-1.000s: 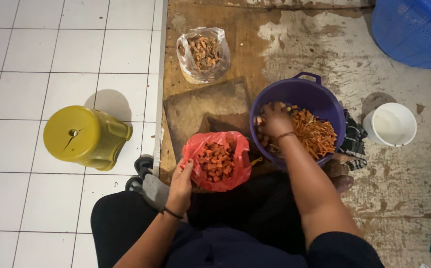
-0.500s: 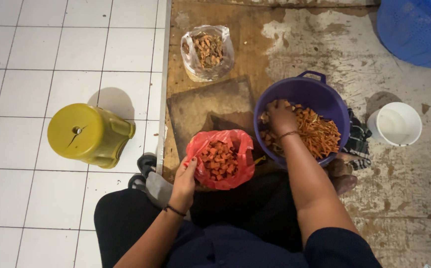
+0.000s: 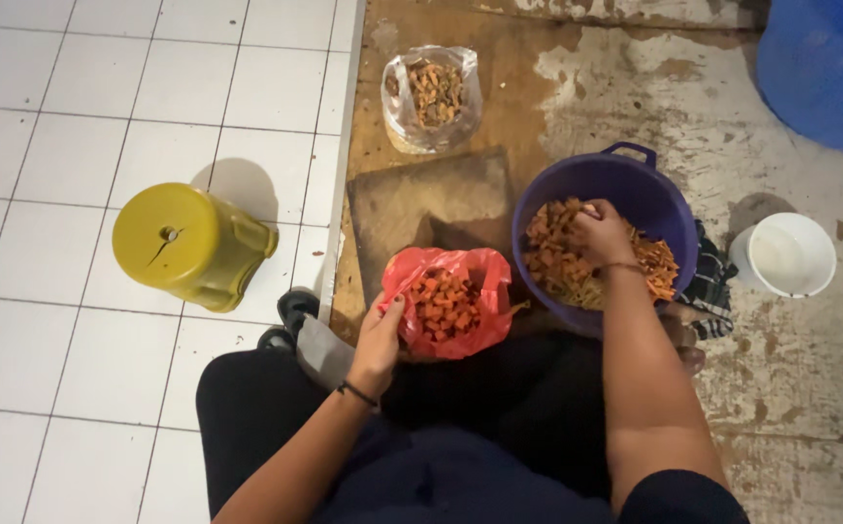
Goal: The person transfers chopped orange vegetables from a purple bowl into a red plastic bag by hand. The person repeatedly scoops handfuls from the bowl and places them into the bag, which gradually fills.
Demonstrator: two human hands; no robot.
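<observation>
My left hand [image 3: 379,340] grips the edge of a red plastic bag [image 3: 446,299] filled with orange diced pieces and holds it open on my lap. My right hand [image 3: 600,235] is down inside a purple bowl [image 3: 635,184] among orange chopped pieces, fingers curled over some of them. The bowl stands just right of the red bag, nearly touching it.
A wooden cutting board [image 3: 431,199] lies beyond the bag. A clear plastic bag of scraps [image 3: 431,95] sits farther back. A yellow stool [image 3: 188,243] stands on the white tiles at left. A small white bucket [image 3: 782,254] and a blue tub [image 3: 824,58] are at right.
My right hand stays in the purple bowl, shifting slightly among the pieces. My left hand keeps its hold on the red bag. The view has drifted a little.
</observation>
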